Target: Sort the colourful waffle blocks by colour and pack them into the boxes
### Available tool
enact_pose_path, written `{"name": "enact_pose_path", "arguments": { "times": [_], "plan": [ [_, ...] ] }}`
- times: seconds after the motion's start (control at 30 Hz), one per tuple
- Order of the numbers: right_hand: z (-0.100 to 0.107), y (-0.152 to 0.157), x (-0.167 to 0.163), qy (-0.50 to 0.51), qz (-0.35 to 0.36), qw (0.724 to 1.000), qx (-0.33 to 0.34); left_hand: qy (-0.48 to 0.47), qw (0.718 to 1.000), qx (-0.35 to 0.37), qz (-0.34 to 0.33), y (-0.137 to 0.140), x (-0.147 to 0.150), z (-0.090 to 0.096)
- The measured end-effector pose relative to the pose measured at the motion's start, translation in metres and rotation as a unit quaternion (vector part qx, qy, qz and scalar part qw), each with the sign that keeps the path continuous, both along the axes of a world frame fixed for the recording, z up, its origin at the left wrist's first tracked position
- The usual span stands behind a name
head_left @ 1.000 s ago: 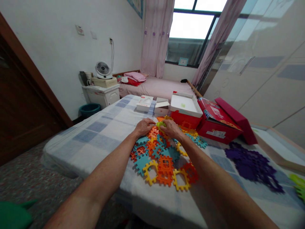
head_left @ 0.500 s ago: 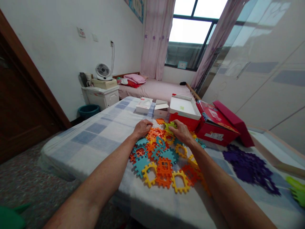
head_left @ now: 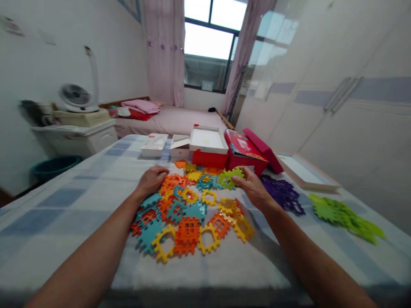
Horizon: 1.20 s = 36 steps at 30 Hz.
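A lime-green interlocking plastic tile with toothed edges is pinched in my right hand, held over the right side of a mixed pile. My left hand rests at the pile's left edge, fingers curled against the orange tiles; whether it grips one is hidden. The pile spreads between my forearms, with teal tiles, yellow tiles and more orange ones, some with window cut-outs. To the right of my right hand lie a heap of purple tiles and a heap of lime-green tiles.
Behind the pile stand two small white boxes, a red and white box and a red box with its lid leaning. A shallow tray sits at the right, all on a checked cloth. A pink bed lies beyond.
My right hand has lifted the lime-green tile off the pile and moved it right. My left hand stays by the pile's edge. The view has turned right, showing more of the green heap.
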State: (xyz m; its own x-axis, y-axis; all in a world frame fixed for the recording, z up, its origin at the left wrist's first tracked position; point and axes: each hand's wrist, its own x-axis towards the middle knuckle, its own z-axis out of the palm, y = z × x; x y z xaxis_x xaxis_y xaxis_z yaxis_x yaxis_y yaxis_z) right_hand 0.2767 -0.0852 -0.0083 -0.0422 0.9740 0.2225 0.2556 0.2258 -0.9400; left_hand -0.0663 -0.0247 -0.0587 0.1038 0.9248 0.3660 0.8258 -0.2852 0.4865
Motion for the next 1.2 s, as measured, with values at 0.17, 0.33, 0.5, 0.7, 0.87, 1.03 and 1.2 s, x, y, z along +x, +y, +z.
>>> {"name": "enact_pose_path", "arguments": {
  "times": [0.17, 0.33, 0.5, 0.7, 0.87, 1.03, 1.2],
  "plan": [
    [0.003, -0.039, 0.121, -0.144, -0.263, 0.952, 0.067, -0.007, 1.0, -0.028, 0.013, 0.009, -0.008, -0.006],
    [0.015, -0.065, 0.246, -0.266, -0.522, 0.81, -0.022, -0.022, 0.999, -0.044, 0.013, 0.006, -0.008, -0.004],
    [0.014, -0.074, 0.289, -0.294, -0.542, 0.78, -0.11, -0.019, 0.999, -0.028, 0.009, 0.008, -0.009, -0.005],
    [0.007, -0.055, 0.23, -0.383, -0.497, 0.778, -0.02, -0.013, 1.0, 0.0, 0.001, 0.003, -0.003, -0.002],
    [0.015, -0.047, 0.07, -0.377, -0.082, 0.905, 0.179, -0.023, 0.999, -0.023, 0.029, 0.0, 0.001, 0.002],
    [0.014, -0.065, -0.088, -0.403, 0.247, 0.85, 0.232, -0.049, 0.998, -0.026, 0.03, -0.001, 0.002, 0.002],
    [-0.001, -0.051, -0.132, -0.47, 0.298, 0.788, 0.263, -0.065, 0.997, -0.022, 0.037, 0.001, 0.002, 0.001]
  ]
}}
